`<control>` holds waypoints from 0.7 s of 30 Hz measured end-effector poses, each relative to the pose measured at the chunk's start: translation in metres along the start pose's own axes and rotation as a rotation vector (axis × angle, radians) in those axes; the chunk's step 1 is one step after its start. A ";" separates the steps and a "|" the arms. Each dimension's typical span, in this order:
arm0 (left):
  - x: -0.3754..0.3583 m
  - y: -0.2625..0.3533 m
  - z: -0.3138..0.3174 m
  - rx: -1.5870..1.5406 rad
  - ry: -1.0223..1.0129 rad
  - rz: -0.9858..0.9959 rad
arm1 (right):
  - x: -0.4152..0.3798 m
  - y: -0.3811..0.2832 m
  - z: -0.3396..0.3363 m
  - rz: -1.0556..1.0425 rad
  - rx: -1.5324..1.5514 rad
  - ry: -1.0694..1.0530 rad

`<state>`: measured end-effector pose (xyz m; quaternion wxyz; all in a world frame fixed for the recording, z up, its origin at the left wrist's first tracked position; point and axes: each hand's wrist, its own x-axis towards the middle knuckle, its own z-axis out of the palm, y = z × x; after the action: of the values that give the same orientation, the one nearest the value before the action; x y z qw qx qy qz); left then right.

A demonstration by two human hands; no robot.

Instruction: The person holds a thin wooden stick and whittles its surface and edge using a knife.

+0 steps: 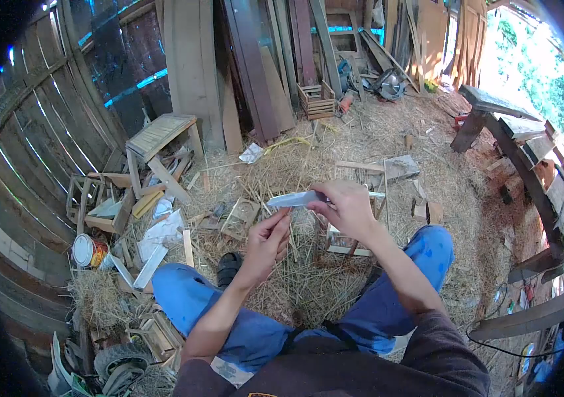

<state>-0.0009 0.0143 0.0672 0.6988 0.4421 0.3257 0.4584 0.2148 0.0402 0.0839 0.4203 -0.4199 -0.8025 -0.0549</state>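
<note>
Seated position, knees apart in blue trousers (229,311), straw-covered floor (335,278) below. Right hand (345,208) is closed around the handle end of a knife (295,198); the pale blade points left and lies roughly level, held up in front of the body, between the 2 hands and above the straw. Left hand (266,239) is raised just below the blade tip, fingers curled and pinched together on what looks like a thin sliver or straw stalk; the piece is too slim to identify with certainty. Blade and left fingertips are touching or very nearly so; cannot tell which. Judged progress: the work appears to be mid-way, a paring or trimming stroke in hand, with nothing finished visible in either hand; how much stock remains cannot be read. Surroundings: small wooden frame (239,215) on the floor just far-left of the hands, a second wooden frame (348,241) partly hidden below the right wrist, a slatted crate (317,100) far centre, a low stool (161,135) at far left, a round tin (88,251) at near left, a heavy plank bench (513,132) at right. Labels: the tin carries colour print, not legible. No other writing readable.
</note>
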 end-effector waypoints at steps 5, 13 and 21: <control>0.003 -0.037 -0.016 0.069 -0.052 0.019 | -0.008 -0.015 0.003 -0.020 0.021 -0.103; 0.005 -0.023 -0.018 0.090 -0.094 0.019 | -0.008 -0.010 0.005 0.031 0.047 -0.054; -0.001 -0.007 -0.003 0.023 -0.049 -0.036 | -0.003 -0.003 0.002 0.093 0.091 0.035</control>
<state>-0.0013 0.0126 0.0594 0.7097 0.4551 0.3218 0.4309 0.2125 0.0377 0.0814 0.4549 -0.4361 -0.7764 -0.0060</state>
